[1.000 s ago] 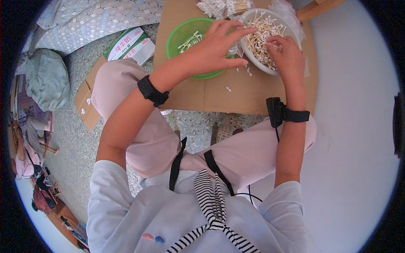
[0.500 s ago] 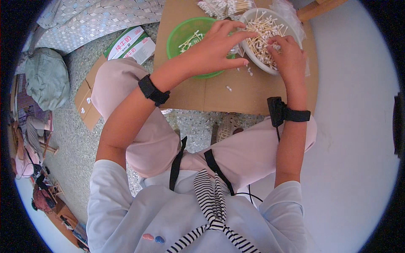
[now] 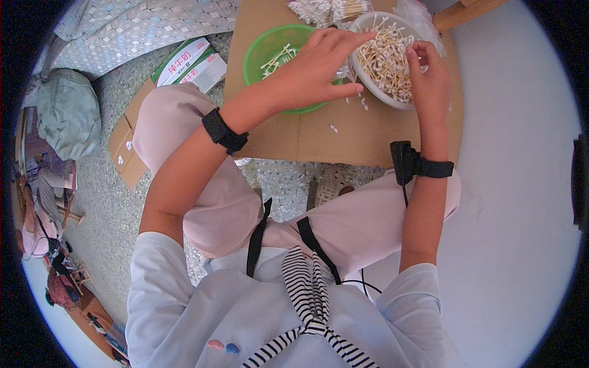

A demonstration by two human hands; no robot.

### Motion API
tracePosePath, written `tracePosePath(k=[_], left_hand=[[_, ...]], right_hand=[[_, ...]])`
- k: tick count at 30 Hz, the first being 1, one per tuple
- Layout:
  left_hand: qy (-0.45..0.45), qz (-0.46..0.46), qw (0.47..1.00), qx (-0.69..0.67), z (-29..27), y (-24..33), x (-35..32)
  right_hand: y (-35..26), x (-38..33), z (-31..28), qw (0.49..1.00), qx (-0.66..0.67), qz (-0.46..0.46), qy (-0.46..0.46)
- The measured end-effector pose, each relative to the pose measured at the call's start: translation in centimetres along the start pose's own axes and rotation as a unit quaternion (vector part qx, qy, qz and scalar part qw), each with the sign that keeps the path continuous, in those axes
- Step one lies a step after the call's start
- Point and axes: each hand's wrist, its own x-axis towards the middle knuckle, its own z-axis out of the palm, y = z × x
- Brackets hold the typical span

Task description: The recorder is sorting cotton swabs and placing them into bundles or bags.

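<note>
A white bowl [image 3: 370,92] heaped with cotton swabs [image 3: 385,60] stands on a cardboard-covered tabletop [image 3: 319,138]. My right hand [image 3: 431,83] is at the bowl's right side, thumb and fingers curled together at the edge of the heap. Whatever its fingertips may hold is too small to make out. Over the gap between the two bowls hangs my left hand [image 3: 328,66], fingers spread and thumb apart, with nothing seen in it. Beneath it, partly hidden, is a green bowl [image 3: 256,49] with a few cotton swabs [image 3: 279,60] inside.
Bundled swabs [image 3: 331,11] and clear plastic bags [image 3: 423,18] lie at the table's far side. Loose cotton tips [image 3: 333,129] are scattered in front of the bowls. A white wall [image 3: 515,184] rises on the right. Flattened cartons [image 3: 193,64] lie on the floor at left.
My right hand has drawn from over the swabs to the right and slightly away, uncovering more of the heap. My left hand has barely moved, its fingers a little more raised.
</note>
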Motion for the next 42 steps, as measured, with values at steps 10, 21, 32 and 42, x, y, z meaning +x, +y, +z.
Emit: tracePosePath(k=[10,21,32,42], left_hand=[[-0.004,-0.003,1.000,0.003,0.1,0.1,-0.1],[-0.010,0.001,1.000,0.014,0.2,0.1,-0.2],[-0.004,0.003,1.000,0.024,-0.2,0.0,-0.1],[0.000,0.006,1.000,0.021,-0.5,0.0,-0.2]], right_hand=[[1.9,-1.3,0.8,0.979,-0.147,-0.099,-0.102],[1.8,-0.5,2.1,0.985,-0.124,-0.096,-0.073],[1.9,0.2,1.7,0.999,-0.019,0.018,-0.038],[2.5,0.4,1.3,0.996,0.069,0.049,-0.003]])
